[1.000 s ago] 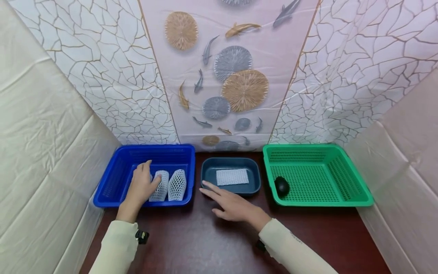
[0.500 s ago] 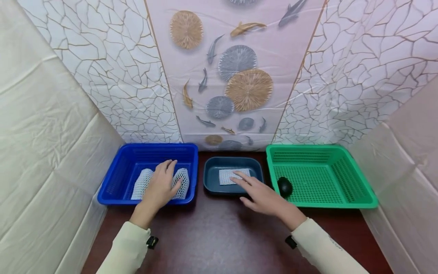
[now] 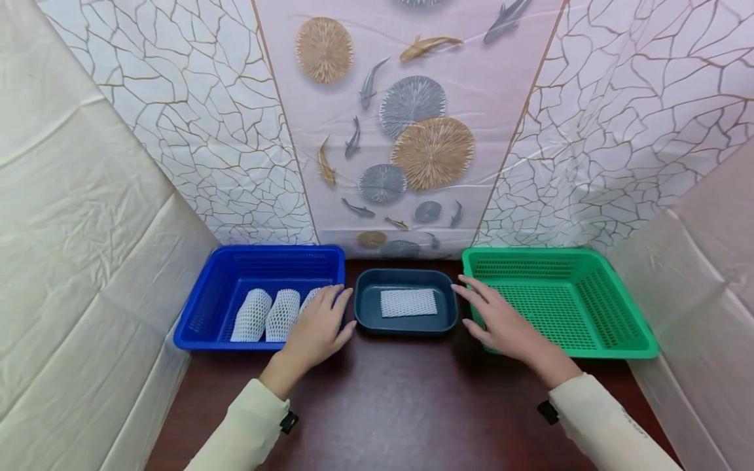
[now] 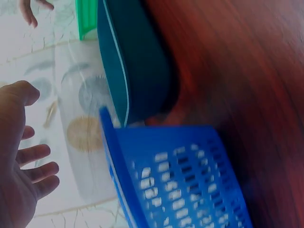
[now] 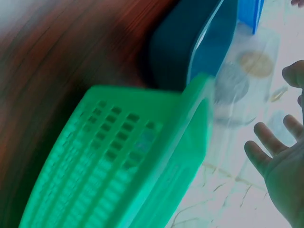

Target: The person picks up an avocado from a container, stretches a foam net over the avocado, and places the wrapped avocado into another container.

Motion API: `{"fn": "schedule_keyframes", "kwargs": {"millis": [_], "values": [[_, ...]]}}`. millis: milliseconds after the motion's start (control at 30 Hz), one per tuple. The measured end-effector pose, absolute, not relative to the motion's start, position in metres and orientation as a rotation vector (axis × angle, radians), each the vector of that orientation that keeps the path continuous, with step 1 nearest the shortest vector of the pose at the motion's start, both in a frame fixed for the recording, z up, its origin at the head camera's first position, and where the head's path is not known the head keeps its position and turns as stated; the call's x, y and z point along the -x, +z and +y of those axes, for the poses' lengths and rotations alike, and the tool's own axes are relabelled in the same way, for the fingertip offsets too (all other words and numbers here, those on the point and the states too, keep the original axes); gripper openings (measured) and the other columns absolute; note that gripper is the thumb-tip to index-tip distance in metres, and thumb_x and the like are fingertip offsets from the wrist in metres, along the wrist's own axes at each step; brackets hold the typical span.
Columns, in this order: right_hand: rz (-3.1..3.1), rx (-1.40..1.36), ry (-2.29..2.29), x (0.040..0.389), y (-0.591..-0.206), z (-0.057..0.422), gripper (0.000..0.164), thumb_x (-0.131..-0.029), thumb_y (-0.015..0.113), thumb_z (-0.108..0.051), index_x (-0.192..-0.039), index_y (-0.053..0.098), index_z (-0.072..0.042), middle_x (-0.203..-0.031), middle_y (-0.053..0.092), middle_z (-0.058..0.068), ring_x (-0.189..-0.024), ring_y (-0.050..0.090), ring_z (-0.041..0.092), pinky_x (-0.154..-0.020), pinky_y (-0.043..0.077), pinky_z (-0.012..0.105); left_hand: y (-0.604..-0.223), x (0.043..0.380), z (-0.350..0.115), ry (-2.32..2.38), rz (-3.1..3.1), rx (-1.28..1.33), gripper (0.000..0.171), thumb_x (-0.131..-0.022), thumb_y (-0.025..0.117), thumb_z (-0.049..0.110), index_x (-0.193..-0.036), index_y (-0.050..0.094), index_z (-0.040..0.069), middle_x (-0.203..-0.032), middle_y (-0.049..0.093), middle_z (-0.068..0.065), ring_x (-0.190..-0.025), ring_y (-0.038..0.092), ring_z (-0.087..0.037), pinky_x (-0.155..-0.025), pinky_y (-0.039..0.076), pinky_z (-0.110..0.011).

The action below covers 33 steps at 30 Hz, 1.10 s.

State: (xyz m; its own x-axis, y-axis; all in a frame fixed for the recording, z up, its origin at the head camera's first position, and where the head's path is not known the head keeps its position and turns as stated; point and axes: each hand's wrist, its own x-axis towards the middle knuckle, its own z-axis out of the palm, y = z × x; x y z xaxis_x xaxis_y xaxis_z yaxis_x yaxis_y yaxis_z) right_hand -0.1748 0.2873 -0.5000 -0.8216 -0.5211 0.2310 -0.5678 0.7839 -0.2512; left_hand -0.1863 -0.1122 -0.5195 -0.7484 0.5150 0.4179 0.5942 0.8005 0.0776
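Note:
My left hand (image 3: pixel 317 327) hovers over the right rim of the blue basket (image 3: pixel 194 307), fingers relaxed and holding nothing. In that basket lie white foam net sleeves (image 3: pixel 281 316); the rightmost is partly behind my hand. Between the baskets sits a dark teal tray (image 3: pixel 406 327) with one flat white foam net (image 3: pixel 409 303) in it. My right hand (image 3: pixel 506 327), its fingers spread and holding nothing, is above the left rim of the green basket (image 3: pixel 633 320). Both wrist views show the fingers (image 4: pixel 40 171) apart from the basket rims. No dark oval object shows now; my right hand covers its former spot.
A dark reddish wooden table (image 3: pixel 406 405) carries all the containers and extends in front of them. A patterned cloth backdrop (image 3: pixel 353 216) hangs right behind, and pale padded panels (image 3: pixel 106 294) stand at both sides.
My left hand has moved right across the blue basket toward its right rim. My right hand has passed from the tray to the green basket, now hiding the black oval object's place.

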Motion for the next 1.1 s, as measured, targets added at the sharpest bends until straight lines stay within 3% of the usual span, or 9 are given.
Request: {"fn": "schedule_keyframes", "kwargs": {"millis": [333, 567, 733, 867, 967, 1100], "values": [[-2.877, -0.688, 0.612, 0.189, -0.508, 0.327, 0.072, -0.097, 0.071, -0.014, -0.158, 0.035, -0.006, -0.162, 0.032, 0.024, -0.143, 0.038, 0.049, -0.107, 0.039, 0.068, -0.535, 0.182, -0.074, -0.195, -2.603, 0.953, 0.063, -0.097, 0.068, 0.04, -0.145, 0.054, 0.002, -0.14, 0.06, -0.019, -0.128, 0.059, -0.034, -0.104, 0.051, -0.05], [-3.133, -0.426, 0.803, 0.201, -0.51, 0.337, 0.076, -0.105, 0.06, -0.034, -0.161, 0.023, 0.001, -0.161, 0.024, 0.035, -0.145, 0.028, 0.055, -0.109, 0.032, 0.073, -0.556, 0.186, -0.057, -0.123, -2.648, 0.999, 0.061, -0.099, 0.065, 0.042, -0.147, 0.052, 0.004, -0.141, 0.058, -0.017, -0.13, 0.057, -0.032, -0.104, 0.052, -0.049], [-3.256, -0.297, 0.888, 0.213, -0.518, 0.343, 0.086, -0.105, 0.053, -0.049, -0.159, 0.018, 0.009, -0.16, 0.02, 0.041, -0.144, 0.024, 0.06, -0.11, 0.03, 0.074, -0.574, 0.188, -0.051, -0.077, -2.674, 1.017, 0.061, -0.098, 0.068, 0.04, -0.145, 0.053, 0.006, -0.139, 0.06, -0.016, -0.127, 0.057, -0.032, -0.104, 0.052, -0.048], [-3.313, -0.217, 0.971, 0.221, -0.523, 0.347, 0.093, -0.105, 0.051, -0.052, -0.156, 0.014, 0.017, -0.158, 0.018, 0.045, -0.143, 0.023, 0.063, -0.111, 0.029, 0.074, -0.584, 0.19, -0.048, -0.015, -2.639, 1.032, 0.058, -0.096, 0.07, 0.04, -0.142, 0.056, 0.007, -0.135, 0.062, -0.015, -0.123, 0.059, -0.03, -0.103, 0.052, -0.045], [-3.391, -0.123, 1.038, 0.224, -0.524, 0.348, 0.094, -0.106, 0.048, -0.05, -0.155, 0.008, 0.02, -0.16, 0.01, 0.046, -0.145, 0.017, 0.064, -0.113, 0.027, 0.073, -0.589, 0.191, -0.045, 0.028, -2.627, 1.033, 0.056, -0.096, 0.07, 0.039, -0.14, 0.058, 0.007, -0.13, 0.064, -0.014, -0.118, 0.061, -0.029, -0.1, 0.053, -0.045], [-3.508, 0.05, 1.168, 0.224, -0.525, 0.347, 0.094, -0.108, 0.043, -0.047, -0.155, -0.005, 0.019, -0.161, -0.006, 0.044, -0.148, 0.006, 0.063, -0.111, 0.034, 0.071, -0.594, 0.192, -0.042, 0.067, -2.636, 1.031, 0.052, -0.098, 0.068, 0.039, -0.139, 0.06, 0.008, -0.125, 0.066, -0.012, -0.115, 0.063, -0.028, -0.099, 0.053, -0.044]]}}
